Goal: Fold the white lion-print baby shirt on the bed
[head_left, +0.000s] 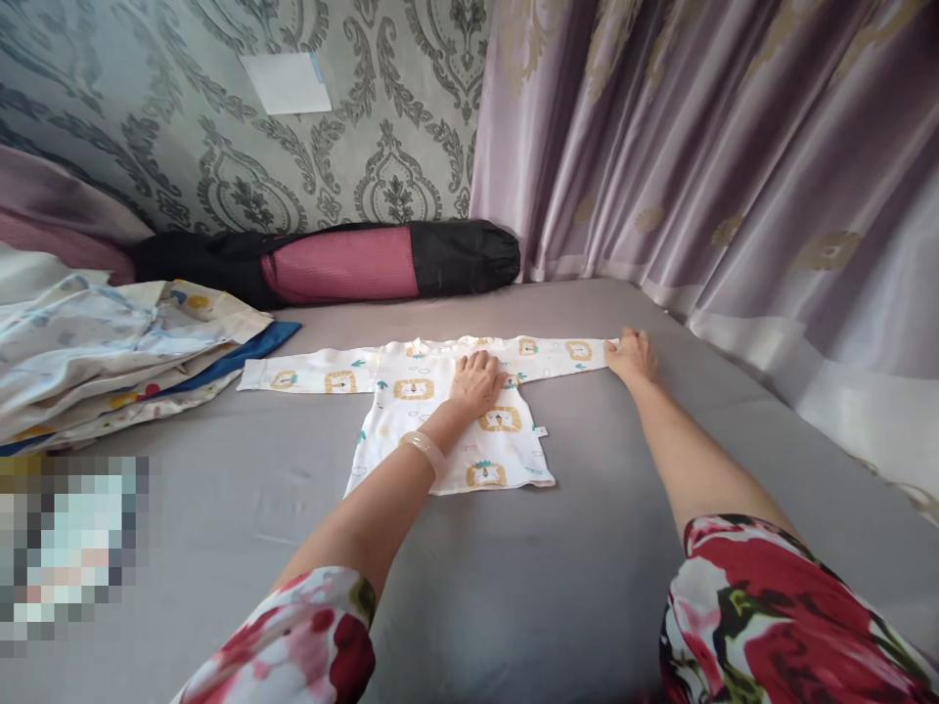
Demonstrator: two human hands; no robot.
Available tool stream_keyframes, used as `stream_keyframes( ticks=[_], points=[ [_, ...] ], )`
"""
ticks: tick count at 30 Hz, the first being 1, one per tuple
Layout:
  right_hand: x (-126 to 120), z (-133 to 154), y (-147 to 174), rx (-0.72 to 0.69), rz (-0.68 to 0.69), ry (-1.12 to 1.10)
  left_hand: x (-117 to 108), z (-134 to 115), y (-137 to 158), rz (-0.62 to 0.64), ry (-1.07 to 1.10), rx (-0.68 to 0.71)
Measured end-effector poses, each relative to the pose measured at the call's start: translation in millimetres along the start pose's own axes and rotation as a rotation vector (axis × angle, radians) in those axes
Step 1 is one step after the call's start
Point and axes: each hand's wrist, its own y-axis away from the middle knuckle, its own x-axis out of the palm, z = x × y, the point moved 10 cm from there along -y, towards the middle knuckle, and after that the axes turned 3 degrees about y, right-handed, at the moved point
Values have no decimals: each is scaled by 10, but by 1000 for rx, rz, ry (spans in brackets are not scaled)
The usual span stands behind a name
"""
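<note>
Across the middle of a grey sheet (528, 606): one small white shirt (447, 430), long-sleeved, printed with lion faces, laid flat with its neckline toward the wall (396, 147) and its hem toward the person. Both sleeves stretch straight out to the sides.

Left hand (478, 379): one, palm down on the chest of the shirt, fingers extended and fairly close together, nothing gripped; bracelet (424, 455) at the wrist. Right hand (632, 354): one, at the cuff of the sleeve on that side, fingers bent; whether they pinch the cloth cannot be told.

Pile of clothes (139, 337): one, loosely stacked at the left, near the end of the other sleeve. Pink-and-black roll (341, 262): one, lying along the wall. Curtain (660, 147): pale purple, at the right.

Condition of the work, by judgement: spreading nearly complete, both sleeves and body laid out. Outstanding: perhaps slight smoothing around the shoulder and cuff under the hands. No fold appears in either sleeve or the body.
</note>
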Motion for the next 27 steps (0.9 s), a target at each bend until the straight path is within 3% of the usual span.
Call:
stream_keyframes(
  ticks=[3, 7, 10, 16, 23, 27],
  points=[
    [-113, 418, 254, -261, -52, -75, -101, -210, 188, 27, -25, 38],
    [-37, 1147, 860, -707, 125, -201, -184, -636, 554, 113, 36, 167],
    [-16, 1464, 1244, -897, 201, -219, -224, -944, 876, 193, 111, 278],
    [68, 1581, 1462, -1009, 175, -5, -252, -1191, 1272, 335, 101, 316],
    [116, 1604, 1538, -1088, 116, 183, -225, -1231, 1315, 349, -40, 274],
    [109, 1616, 1481, -1099, 111, 194, -213, -1179, 1245, 309, 35, 196]
  ],
)
